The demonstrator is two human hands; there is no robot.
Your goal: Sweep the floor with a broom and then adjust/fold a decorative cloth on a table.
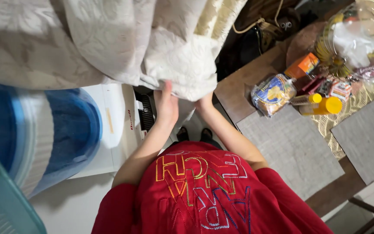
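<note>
My red shirt [208, 195] with its stitched coloured lettering fills the bottom of the view, and my two bare arms reach out from it. My left hand [166, 104] is closed on the lower edge of a cream embossed fabric [122, 43], thumb pressed up against the cloth so the bulk hangs in front of me. My right hand [204, 103] is tucked under the same bunched hem, so I cannot tell how its fingers sit. To my left stands a white washing machine [109, 125] with a blue plastic tub [61, 130]. To my right, the wooden table [243, 82] carries grey placemats [291, 147], a bag of bread [272, 93], a yellow-capped bottle [323, 105] and a wire basket [356, 39]
</note>
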